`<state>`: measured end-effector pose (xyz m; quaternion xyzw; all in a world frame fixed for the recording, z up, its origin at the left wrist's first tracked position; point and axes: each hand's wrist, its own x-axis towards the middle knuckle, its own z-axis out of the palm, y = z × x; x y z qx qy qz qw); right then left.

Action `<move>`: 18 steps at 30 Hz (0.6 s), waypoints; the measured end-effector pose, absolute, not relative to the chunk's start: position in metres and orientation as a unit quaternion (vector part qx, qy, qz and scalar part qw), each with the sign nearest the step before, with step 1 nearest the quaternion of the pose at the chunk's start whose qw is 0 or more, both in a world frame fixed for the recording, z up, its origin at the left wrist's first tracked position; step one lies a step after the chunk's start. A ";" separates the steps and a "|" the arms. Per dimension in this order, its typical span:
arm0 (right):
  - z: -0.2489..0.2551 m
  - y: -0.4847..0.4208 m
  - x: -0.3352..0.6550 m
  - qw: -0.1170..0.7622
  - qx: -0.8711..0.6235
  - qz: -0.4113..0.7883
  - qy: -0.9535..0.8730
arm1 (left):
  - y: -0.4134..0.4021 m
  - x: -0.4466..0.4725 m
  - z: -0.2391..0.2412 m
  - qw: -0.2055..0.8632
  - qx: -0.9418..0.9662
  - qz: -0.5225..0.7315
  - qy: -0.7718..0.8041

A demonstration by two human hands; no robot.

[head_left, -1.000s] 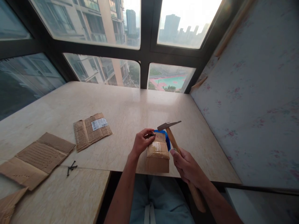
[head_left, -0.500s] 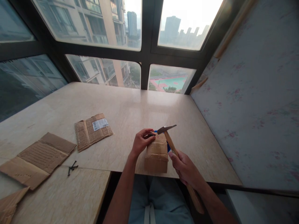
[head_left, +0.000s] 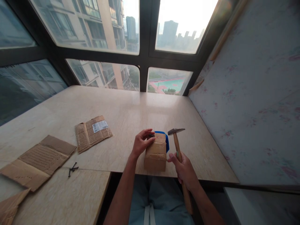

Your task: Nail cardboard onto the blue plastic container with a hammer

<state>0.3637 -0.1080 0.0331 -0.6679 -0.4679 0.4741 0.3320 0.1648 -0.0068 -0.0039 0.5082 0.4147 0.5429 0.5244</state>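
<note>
My right hand (head_left: 184, 168) is wrapped round the wooden handle of a hammer (head_left: 177, 142). Its metal head is up and to the right of a taped brown cardboard box (head_left: 155, 157), apart from it. At the box's far left edge, the fingers of my left hand (head_left: 141, 143) are pinched on small dark nails (head_left: 151, 135); their exact number is hard to make out. Red marks show on the box top by the fingertips. A blue object (head_left: 167, 142) shows behind and to the right of the box, mostly hidden by it.
Several black nails (head_left: 73, 169) lie on the pale marbled tabletop (head_left: 131, 106) at left. Beside them are an unfolded cardboard sheet (head_left: 44, 159), a smaller piece with a white label (head_left: 93, 132) and a cardboard corner (head_left: 12, 204). Windows rise behind; a flowered wall (head_left: 253, 103) stands right.
The hammer has moved right, away from above the box, uncovering more of the blue object. My left hand stays at the box's far left edge. The view has shifted slightly.
</note>
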 end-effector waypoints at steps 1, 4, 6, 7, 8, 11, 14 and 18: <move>0.031 -0.108 0.362 0.333 -0.674 0.472 -0.461 | -0.008 0.164 -0.004 0.520 0.512 0.548 0.409; 0.026 -0.108 0.356 0.348 -0.679 0.476 -0.437 | -0.011 0.161 -0.006 0.500 0.525 0.569 0.389; 0.024 -0.108 0.354 0.365 -0.668 0.489 -0.426 | -0.013 0.157 -0.008 0.482 0.530 0.578 0.391; 0.023 -0.107 0.353 0.372 -0.663 0.494 -0.421 | -0.014 0.155 -0.008 0.477 0.532 0.577 0.396; 0.022 -0.107 0.353 0.378 -0.660 0.498 -0.416 | -0.014 0.153 -0.009 0.474 0.533 0.574 0.402; 0.021 -0.106 0.352 0.392 -0.653 0.505 -0.407 | -0.013 0.150 -0.008 0.484 0.536 0.561 0.406; 0.022 -0.105 0.352 0.398 -0.646 0.513 -0.401 | -0.011 0.152 -0.005 0.490 0.535 0.556 0.407; 0.025 -0.103 0.351 0.404 -0.643 0.513 -0.400 | -0.010 0.154 -0.003 0.489 0.544 0.545 0.410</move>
